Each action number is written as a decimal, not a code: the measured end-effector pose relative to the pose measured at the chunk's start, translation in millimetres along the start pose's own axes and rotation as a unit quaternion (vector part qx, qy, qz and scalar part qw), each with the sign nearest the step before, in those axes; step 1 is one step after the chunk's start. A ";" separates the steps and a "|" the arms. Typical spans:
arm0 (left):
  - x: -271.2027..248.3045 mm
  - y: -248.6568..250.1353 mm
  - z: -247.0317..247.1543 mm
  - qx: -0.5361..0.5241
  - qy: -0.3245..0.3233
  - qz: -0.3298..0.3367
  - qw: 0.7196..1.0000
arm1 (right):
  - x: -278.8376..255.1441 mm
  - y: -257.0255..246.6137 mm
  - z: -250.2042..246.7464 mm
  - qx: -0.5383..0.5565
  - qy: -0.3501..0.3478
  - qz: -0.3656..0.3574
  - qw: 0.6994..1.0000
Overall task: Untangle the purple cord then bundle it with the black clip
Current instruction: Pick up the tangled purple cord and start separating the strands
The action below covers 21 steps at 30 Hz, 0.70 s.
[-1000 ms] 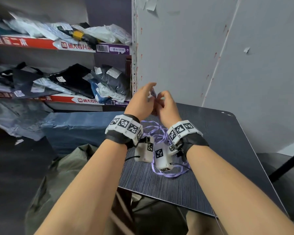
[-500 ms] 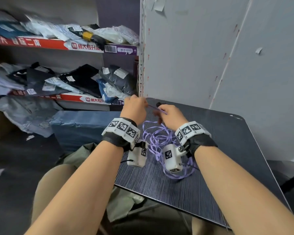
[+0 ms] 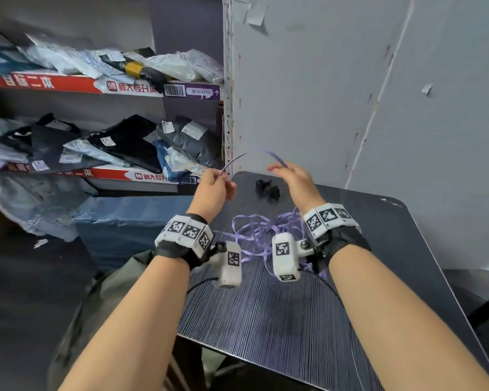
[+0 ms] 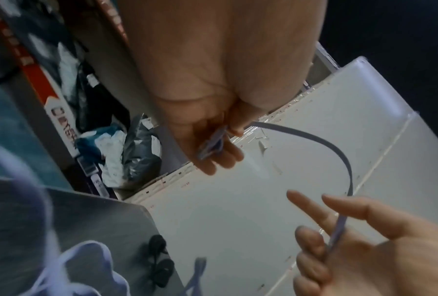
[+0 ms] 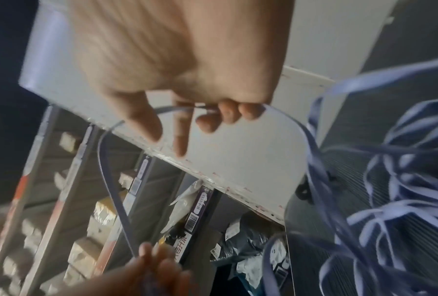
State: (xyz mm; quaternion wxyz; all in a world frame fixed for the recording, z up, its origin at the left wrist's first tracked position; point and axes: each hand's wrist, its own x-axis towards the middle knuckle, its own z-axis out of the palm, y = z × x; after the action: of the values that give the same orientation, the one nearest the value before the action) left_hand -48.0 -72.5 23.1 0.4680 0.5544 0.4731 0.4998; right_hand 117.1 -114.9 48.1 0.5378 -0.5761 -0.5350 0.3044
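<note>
Both hands hold the purple cord [image 3: 251, 153] raised over the bench's far edge, the left hand [image 3: 213, 190] pinching its end and the right hand [image 3: 295, 179] curled on the arched span, while the tangle lies nearer, below the right wrist.

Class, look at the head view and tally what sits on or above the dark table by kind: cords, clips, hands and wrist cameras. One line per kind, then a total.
Purple cord: 1
Black clip: 1
Hands: 2, left hand and right hand, both gripping the cord
White wrist cameras: 2, left one, right one
Total: 6
</note>
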 end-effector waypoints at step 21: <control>66.1 119.3 26.1 -0.057 -0.058 0.124 0.989 | 92.1 -154.3 -33.1 -0.248 0.134 -0.169 0.944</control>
State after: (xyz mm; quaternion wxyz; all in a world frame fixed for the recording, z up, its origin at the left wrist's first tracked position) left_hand -11.7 -21.7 147.2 0.4602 0.6092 0.3432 0.5471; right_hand 125.5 -61.1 222.5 0.4887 -0.6275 -0.6059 -0.0134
